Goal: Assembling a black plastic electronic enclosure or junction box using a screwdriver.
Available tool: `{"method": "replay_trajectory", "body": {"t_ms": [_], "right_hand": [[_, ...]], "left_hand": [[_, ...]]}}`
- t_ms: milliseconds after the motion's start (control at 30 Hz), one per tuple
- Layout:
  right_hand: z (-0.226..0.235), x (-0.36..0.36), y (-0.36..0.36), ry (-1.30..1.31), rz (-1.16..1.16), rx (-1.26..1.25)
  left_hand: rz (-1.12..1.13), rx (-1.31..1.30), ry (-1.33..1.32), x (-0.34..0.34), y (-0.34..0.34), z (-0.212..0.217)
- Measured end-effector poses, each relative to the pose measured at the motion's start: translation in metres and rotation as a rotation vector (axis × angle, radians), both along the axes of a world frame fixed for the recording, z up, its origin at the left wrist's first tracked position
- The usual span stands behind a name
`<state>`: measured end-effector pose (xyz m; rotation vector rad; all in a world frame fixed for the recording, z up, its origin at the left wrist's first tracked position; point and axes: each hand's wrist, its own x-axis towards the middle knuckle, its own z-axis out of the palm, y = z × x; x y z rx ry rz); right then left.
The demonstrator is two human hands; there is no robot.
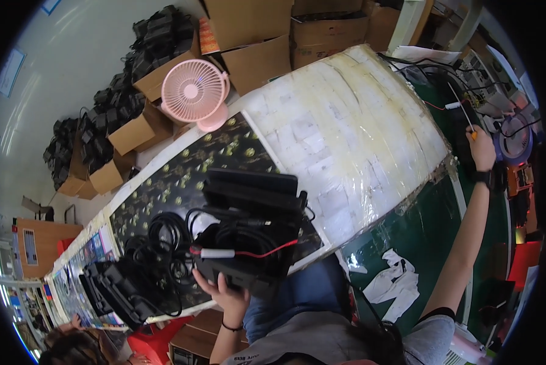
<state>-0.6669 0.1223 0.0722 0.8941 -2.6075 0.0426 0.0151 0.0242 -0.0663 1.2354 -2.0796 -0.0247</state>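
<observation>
My left hand (227,298) grips the near lower side of an open black case (255,267). Its lid (252,188) is raised, and a coiled black cable with a plug lies inside. Across the case's near left side rests a white pen-like piece (217,253) with a red wire running off to the right. Out at the far right, my right hand (483,149) is closed around what looks like a screwdriver (466,112): a long thin metal shaft with orange at the fingers. Another white piece (453,106) on a red wire lies beside that shaft.
Black cables (166,237) and more black devices (124,292) cover the table to the left. A pink fan (194,91) stands at the back edge, before cartons (255,61) of black units. A white glove (395,283) lies on the green surface. Another person's arm (72,322) shows lower left.
</observation>
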Motion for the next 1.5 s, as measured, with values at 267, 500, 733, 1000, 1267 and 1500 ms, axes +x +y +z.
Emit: {"method": "replay_trajectory", "body": {"t_ms": [267,500,733,1000,1267,1500], "right_hand": [[0.022,0.105,0.079,-0.049,-0.062,0.038],[0.048,0.212,0.105,-0.327,0.010,0.142],[0.040,0.257,0.119,-0.584,0.262,0.045],[0.026,0.249,0.091,-0.388,0.418,0.056],[0.017,0.262,0.079,-0.422,0.617,0.010],[0.017,0.240,0.084,-0.498,0.560,0.157]], "left_hand": [[-0.058,0.033,0.065,-0.005,-0.003,0.001],[-0.026,0.004,0.115,-0.004,0.001,0.005],[-0.069,-0.026,0.096,0.018,0.017,0.004],[-0.125,-0.287,0.143,0.114,0.065,-0.056],[0.211,0.695,0.126,0.201,0.109,-0.186],[0.034,1.384,-0.516,0.228,0.166,-0.267]]}}
